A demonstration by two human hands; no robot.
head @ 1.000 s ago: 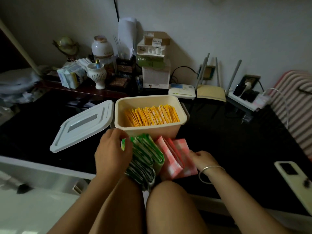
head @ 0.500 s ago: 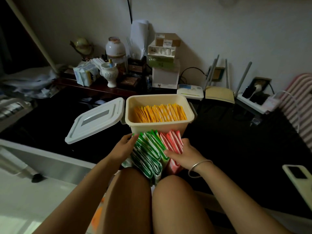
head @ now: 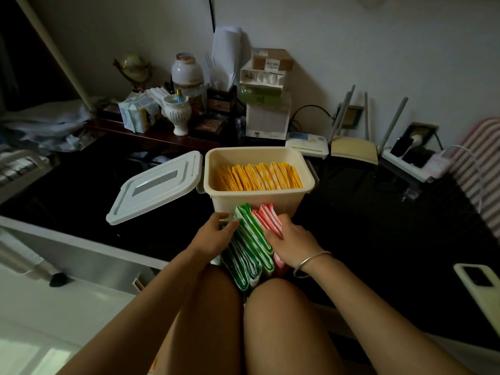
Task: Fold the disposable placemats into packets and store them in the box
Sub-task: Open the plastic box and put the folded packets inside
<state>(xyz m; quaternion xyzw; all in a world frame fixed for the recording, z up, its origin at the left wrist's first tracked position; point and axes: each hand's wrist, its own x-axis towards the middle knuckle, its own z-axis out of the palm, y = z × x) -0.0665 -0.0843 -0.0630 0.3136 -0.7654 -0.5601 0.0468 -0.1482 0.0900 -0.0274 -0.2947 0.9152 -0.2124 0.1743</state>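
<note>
A cream box (head: pixel 257 198) stands on the dark table, its back half filled with upright yellow packets (head: pixel 259 176). Just in front of it, above my knees, a stack of folded green packets (head: pixel 250 247) and red packets (head: pixel 266 218) stands on edge. My left hand (head: pixel 213 235) presses against the stack's left side, fingers curled round the green packets. From the right, my right hand (head: pixel 290 239) grips the red packets, squeezing the stack together. The bottom of the stack is hidden between my knees.
The box's white lid (head: pixel 157 185) lies to its left. A phone (head: pixel 480 288) lies at the table's right edge. Routers (head: pixel 353 148), a power strip (head: pixel 408 161), stacked cartons (head: pixel 266 104) and a white vase (head: pixel 177 112) crowd the back by the wall.
My right hand moved left from the table onto the red packets and pushed them against the green ones. The fanned stack has closed up. My left hand shifted to the stack's left side.
</note>
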